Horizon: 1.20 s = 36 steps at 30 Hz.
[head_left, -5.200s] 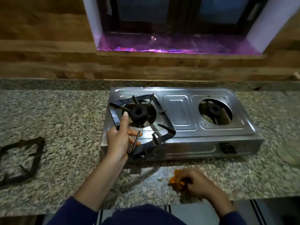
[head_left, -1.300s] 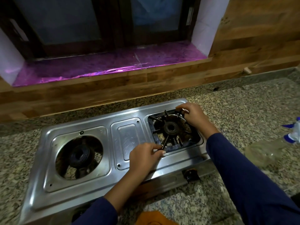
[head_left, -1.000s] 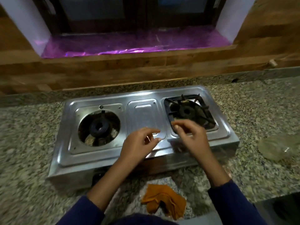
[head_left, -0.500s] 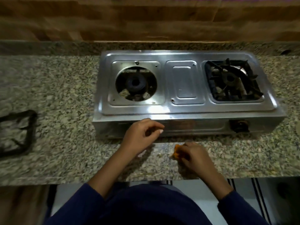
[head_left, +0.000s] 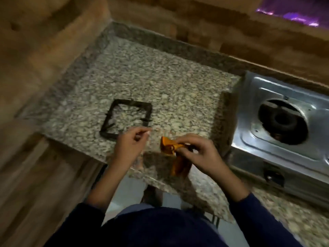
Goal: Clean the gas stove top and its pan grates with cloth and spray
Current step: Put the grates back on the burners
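A black square pan grate (head_left: pixel 126 119) lies flat on the granite counter, left of the steel gas stove (head_left: pixel 283 132). The stove's left burner (head_left: pixel 283 120) is bare, without a grate. My right hand (head_left: pixel 197 152) grips a crumpled orange cloth (head_left: pixel 173 152), which hangs over the counter's front edge. My left hand (head_left: pixel 131 141) hovers just in front of the grate, fingers loosely curled, holding nothing. The spray bottle is out of view.
The granite counter (head_left: pixel 160 86) ends in a wood-panelled corner at the left and back. A purple-lit window sill (head_left: pixel 295 13) shows at the top right. The stove's black knob (head_left: pixel 273 175) faces the front. The floor shows below the counter edge.
The view has swung left, so the loose grate is now central. My right hand has lifted the orange cloth off the counter. My left hand has moved towards the grate.
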### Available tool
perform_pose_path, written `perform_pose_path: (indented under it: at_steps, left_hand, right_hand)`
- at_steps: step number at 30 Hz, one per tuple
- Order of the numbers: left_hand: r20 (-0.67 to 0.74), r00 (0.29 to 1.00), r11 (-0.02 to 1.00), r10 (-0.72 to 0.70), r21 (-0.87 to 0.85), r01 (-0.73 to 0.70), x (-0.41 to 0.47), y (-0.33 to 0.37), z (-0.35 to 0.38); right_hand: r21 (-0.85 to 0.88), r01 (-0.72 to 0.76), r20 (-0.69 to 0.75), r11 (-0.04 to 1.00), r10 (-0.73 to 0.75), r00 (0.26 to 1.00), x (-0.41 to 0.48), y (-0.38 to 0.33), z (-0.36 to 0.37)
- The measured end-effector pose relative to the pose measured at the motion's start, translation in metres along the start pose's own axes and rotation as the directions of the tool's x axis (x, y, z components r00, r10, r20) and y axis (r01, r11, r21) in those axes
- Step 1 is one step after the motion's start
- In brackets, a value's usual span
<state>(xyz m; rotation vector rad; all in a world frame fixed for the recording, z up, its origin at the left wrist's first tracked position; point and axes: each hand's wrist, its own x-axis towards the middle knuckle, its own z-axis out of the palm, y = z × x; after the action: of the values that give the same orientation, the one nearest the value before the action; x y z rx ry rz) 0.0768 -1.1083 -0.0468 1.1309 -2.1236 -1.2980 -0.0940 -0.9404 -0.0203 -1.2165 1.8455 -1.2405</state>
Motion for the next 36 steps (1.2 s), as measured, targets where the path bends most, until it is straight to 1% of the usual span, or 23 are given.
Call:
perform_pose_path:
  at_steps: [2, 3, 4, 5, 6, 8, 10, 12, 13, 15, 18, 19, 21, 23, 25, 26, 28, 29, 30, 31, 32, 34, 36]
  left_hand:
    - [-0.176, 0.984, 0.993, -0.027, 0.108, 0.046, 0.016, -0.032, -0.041]
    - [-0.252, 0.966, 0.981, -0.053, 0.168, 0.098, 0.026, -0.047, -0.059]
    - [-0.307, 0.946, 0.964, -0.102, 0.206, 0.170, 0.036, -0.061, -0.076]
    - [-0.328, 0.931, 0.941, -0.163, 0.231, 0.246, 0.047, -0.072, -0.086]
    - [-0.321, 0.918, 0.915, -0.234, 0.247, 0.319, 0.057, -0.081, -0.093]
    - [-0.252, 0.897, 0.857, -0.365, 0.286, 0.429, 0.077, -0.096, -0.102]
    - [-0.178, 0.890, 0.839, -0.420, 0.299, 0.456, 0.097, -0.101, -0.102]
    - [-0.133, 0.889, 0.829, -0.438, 0.324, 0.457, 0.114, -0.097, -0.100]
    - [-0.107, 0.880, 0.825, -0.462, 0.311, 0.471, 0.120, -0.096, -0.099]
    - [-0.040, 0.870, 0.844, -0.492, 0.225, 0.487, 0.126, -0.095, -0.097]
    - [0.006, 0.894, 0.889, -0.447, 0.114, 0.444, 0.126, -0.103, -0.094]
    - [-0.002, 0.894, 0.891, -0.448, 0.080, 0.447, 0.125, -0.106, -0.093]
    - [-0.011, 0.886, 0.885, -0.463, -0.062, 0.461, 0.122, -0.109, -0.090]
    - [-0.019, 0.881, 0.862, -0.472, -0.218, 0.457, 0.118, -0.106, -0.086]
    - [-0.026, 0.869, 0.839, -0.495, -0.275, 0.470, 0.110, -0.102, -0.078]
    - [-0.031, 0.862, 0.829, -0.505, -0.296, 0.475, 0.106, -0.101, -0.074]
    - [-0.060, 0.855, 0.813, -0.516, -0.349, 0.466, 0.097, -0.099, -0.068]
    - [-0.074, 0.854, 0.811, -0.515, -0.365, 0.457, 0.092, -0.098, -0.066]
    - [-0.087, 0.857, 0.812, -0.508, -0.378, 0.444, 0.089, -0.094, -0.064]
    - [-0.088, 0.862, 0.810, -0.500, -0.398, 0.430, 0.085, -0.089, -0.063]
    - [-0.078, 0.873, 0.807, -0.482, -0.427, 0.408, 0.082, -0.081, -0.061]
    - [-0.051, 0.898, 0.803, -0.437, -0.472, 0.364, 0.077, -0.067, -0.058]
    - [-0.014, 0.932, 0.801, -0.363, -0.516, 0.305, 0.072, -0.041, -0.052]
  right_hand:
    - [0.010, -0.016, -0.036, 1.000, 0.017, 0.999, 0.047, 0.002, 0.041]
    - [0.012, -0.022, -0.055, 1.000, 0.023, 0.998, 0.068, 0.003, 0.060]
    - [-0.003, -0.028, -0.067, 1.000, 0.028, 0.997, 0.085, 0.000, 0.078]
    - [-0.030, -0.043, -0.080, 0.999, 0.040, 0.996, 0.097, 0.000, 0.090]
    - [-0.090, -0.053, -0.080, 0.995, 0.046, 0.996, 0.104, 0.000, 0.101]
    - [-0.278, -0.058, -0.029, 0.959, 0.052, 0.998, 0.108, 0.004, 0.123]
    - [-0.462, -0.042, -0.004, 0.886, 0.045, 0.999, 0.103, 0.011, 0.140]
    - [-0.563, -0.058, -0.046, 0.825, 0.039, 0.998, 0.099, 0.019, 0.149]
    - [-0.569, -0.071, -0.061, 0.819, 0.044, 0.997, 0.097, 0.023, 0.153]
    - [-0.572, -0.060, -0.050, 0.818, 0.038, 0.998, 0.092, 0.026, 0.159]
    - [-0.599, -0.047, -0.011, 0.799, 0.051, 0.999, 0.087, 0.025, 0.164]
    - [-0.595, -0.051, -0.007, 0.802, 0.059, 0.998, 0.086, 0.023, 0.162]
    - [-0.612, -0.032, 0.026, 0.790, 0.060, 0.998, 0.085, 0.017, 0.158]
    - [-0.630, -0.046, 0.078, 0.775, 0.122, 0.989, 0.085, 0.014, 0.148]
    - [-0.658, -0.062, 0.130, 0.751, 0.194, 0.972, 0.085, 0.016, 0.135]
    - [-0.641, -0.101, 0.103, 0.761, 0.215, 0.971, 0.083, 0.020, 0.128]
    - [-0.529, -0.266, -0.060, 0.806, 0.277, 0.959, 0.076, 0.015, 0.113]
    - [-0.417, -0.389, -0.185, 0.822, 0.342, 0.921, 0.074, 0.007, 0.105]
    - [-0.221, -0.480, -0.292, 0.849, 0.412, 0.863, 0.073, -0.002, 0.097]
    - [-0.040, -0.512, -0.381, 0.858, 0.461, 0.802, 0.073, -0.012, 0.089]
    - [0.092, -0.465, -0.461, 0.881, 0.451, 0.764, 0.073, -0.025, 0.080]
    - [0.202, -0.314, -0.532, 0.928, 0.373, 0.760, 0.084, -0.052, 0.071]
    - [0.171, -0.177, -0.553, 0.969, 0.243, 0.797, 0.097, -0.079, 0.068]
